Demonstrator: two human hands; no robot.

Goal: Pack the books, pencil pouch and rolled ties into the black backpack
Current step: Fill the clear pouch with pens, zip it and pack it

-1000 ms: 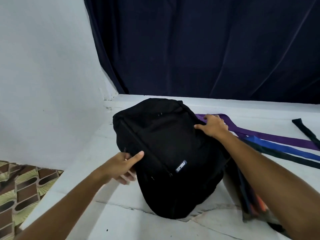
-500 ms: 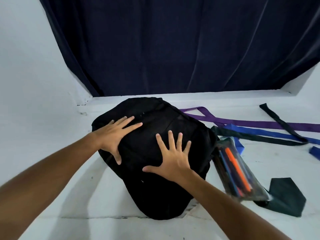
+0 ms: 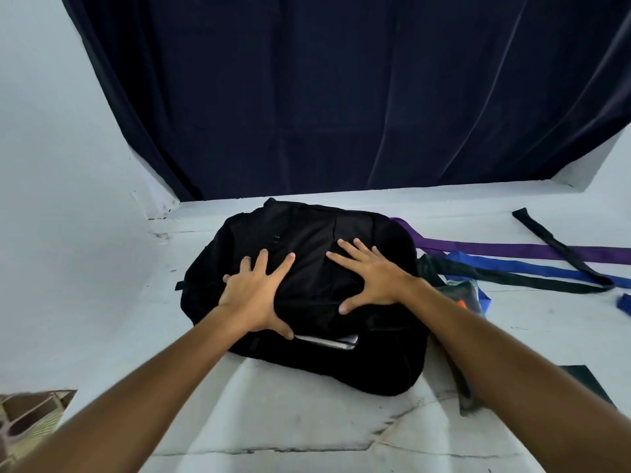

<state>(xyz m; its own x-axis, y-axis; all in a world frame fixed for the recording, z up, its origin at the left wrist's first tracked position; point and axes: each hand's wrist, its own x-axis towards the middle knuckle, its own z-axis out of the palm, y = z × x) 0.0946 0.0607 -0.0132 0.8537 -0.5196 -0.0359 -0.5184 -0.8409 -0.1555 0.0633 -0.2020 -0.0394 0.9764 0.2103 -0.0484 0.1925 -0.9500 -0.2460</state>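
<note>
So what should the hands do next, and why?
Probably lift the right hand off the black backpack and reach for the pencil pouch beside it. Both hands lie flat on the bag, the left hand too; a book edge peeks from its opening, while the pouch and the ties lie outside, unrolled.

We see the black backpack [image 3: 307, 268] as matt woven cloth, soft enough to crease. From its near opening a pale edge [image 3: 327, 341] peeks out, smooth and faintly shiny, perhaps paper or card; we cannot tell which. The purple tie [image 3: 512, 249] toward the platform's right edge has a slight satin sheen, the blue tie [image 3: 532, 269] beside it likewise, the black tie [image 3: 560, 247] duller. The pencil pouch [image 3: 461, 291] looks like clear glossy plastic. The platform [image 3: 290, 421] is pale, matt, cracked and scuffed. The back curtain [image 3: 341, 97] is dark cloth with a velvety nap.
</note>
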